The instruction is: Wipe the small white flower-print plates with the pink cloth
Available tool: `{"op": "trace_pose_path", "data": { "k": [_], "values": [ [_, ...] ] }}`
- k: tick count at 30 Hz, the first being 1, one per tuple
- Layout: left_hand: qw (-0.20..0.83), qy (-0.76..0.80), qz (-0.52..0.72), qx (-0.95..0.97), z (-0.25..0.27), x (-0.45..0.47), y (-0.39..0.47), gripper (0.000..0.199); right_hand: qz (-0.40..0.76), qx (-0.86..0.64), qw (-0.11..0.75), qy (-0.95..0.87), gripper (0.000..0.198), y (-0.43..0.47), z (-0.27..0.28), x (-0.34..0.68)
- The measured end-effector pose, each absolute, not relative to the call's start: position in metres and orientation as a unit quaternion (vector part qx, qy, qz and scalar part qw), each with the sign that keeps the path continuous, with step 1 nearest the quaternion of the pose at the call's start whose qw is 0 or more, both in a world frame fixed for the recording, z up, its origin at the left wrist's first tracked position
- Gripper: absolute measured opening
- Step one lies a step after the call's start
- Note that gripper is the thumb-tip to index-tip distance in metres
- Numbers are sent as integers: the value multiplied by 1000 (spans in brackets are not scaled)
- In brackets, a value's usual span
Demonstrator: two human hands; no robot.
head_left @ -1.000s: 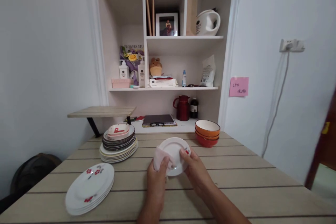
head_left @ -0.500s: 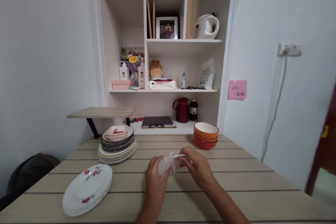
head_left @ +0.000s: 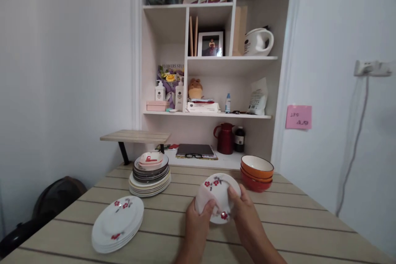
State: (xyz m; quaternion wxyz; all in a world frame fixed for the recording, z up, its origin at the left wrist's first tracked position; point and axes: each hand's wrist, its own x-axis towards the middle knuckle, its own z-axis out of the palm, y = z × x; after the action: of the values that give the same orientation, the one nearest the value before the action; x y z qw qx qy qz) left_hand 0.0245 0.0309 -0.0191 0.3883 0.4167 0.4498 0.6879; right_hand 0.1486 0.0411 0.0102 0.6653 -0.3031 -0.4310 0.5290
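A small white plate (head_left: pixel 223 193) with red flowers is held up over the table, its flowered face tilted toward me. My right hand (head_left: pixel 245 211) grips its right edge, thumb on the face and fingers behind. At the lower left of the plate, my left hand (head_left: pixel 198 222) is closed on a thin pale cloth (head_left: pixel 204 198) laid over the plate's left side, the thumb pressing it to the surface. The fingers behind the plate are hidden.
A stack of flowered plates (head_left: pixel 119 220) lies at the front left of the wooden table (head_left: pixel 163 231). Behind it stand more stacked plates (head_left: pixel 150 187) topped by small square dishes (head_left: pixel 151 159). Orange and red bowls (head_left: pixel 256 169) are nested at right. A raised wooden shelf (head_left: pixel 136 136) overhangs the back left.
The plate has turned from nearly edge-on to face me, with the cloth now spread on its left side. My view has shifted, so the scene sits further right and lower.
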Motion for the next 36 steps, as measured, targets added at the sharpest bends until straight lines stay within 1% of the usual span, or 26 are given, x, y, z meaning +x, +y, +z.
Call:
{"op": "trace_pose_path", "data": {
  "k": [3, 7, 9, 12, 14, 16, 17, 20, 21, 22, 24, 25, 26, 32, 36],
  "values": [
    [401, 464, 688, 389, -21, 23, 34, 49, 588, -286, 660, -370, 42, 45, 4, 144],
    [404, 484, 680, 373, -27, 14, 38, 57, 646, -271, 610, -370, 45, 47, -1, 142],
    [410, 491, 675, 367, -31, 9, 41, 61, 641, -281, 591, -400, 44, 47, 0, 143],
    [434, 493, 655, 374, -37, 4, 44, 66, 608, -298, 590, -439, 42, 48, 0, 146],
    [441, 481, 651, 388, -39, 4, 45, 66, 595, -303, 587, -458, 41, 51, -2, 148],
    [434, 476, 650, 403, -38, 4, 43, 62, 554, -323, 582, -500, 39, 54, -3, 151],
    [425, 477, 648, 415, -36, 5, 42, 60, 508, -340, 586, -532, 39, 54, -2, 153],
    [379, 474, 639, 473, -32, 7, 39, 48, 308, -383, 605, -626, 40, 51, 7, 158],
    [360, 471, 636, 493, -30, 8, 38, 43, 260, -386, 606, -646, 39, 49, 11, 160],
    [342, 470, 633, 511, -29, 8, 37, 38, 228, -387, 596, -665, 33, 46, 15, 161],
    [313, 476, 628, 530, -26, 9, 35, 29, 181, -388, 563, -707, 15, 41, 22, 164],
    [304, 478, 626, 537, -25, 10, 34, 26, 166, -391, 547, -721, 9, 40, 25, 164],
    [298, 478, 623, 543, -24, 10, 33, 23, 155, -394, 535, -731, 7, 38, 27, 165],
    [304, 487, 618, 537, -24, 11, 32, 19, 156, -403, 526, -733, 12, 40, 23, 163],
    [333, 469, 625, 527, -27, 13, 37, 19, 163, -409, 533, -722, 14, 43, 18, 161]
  ]
}}
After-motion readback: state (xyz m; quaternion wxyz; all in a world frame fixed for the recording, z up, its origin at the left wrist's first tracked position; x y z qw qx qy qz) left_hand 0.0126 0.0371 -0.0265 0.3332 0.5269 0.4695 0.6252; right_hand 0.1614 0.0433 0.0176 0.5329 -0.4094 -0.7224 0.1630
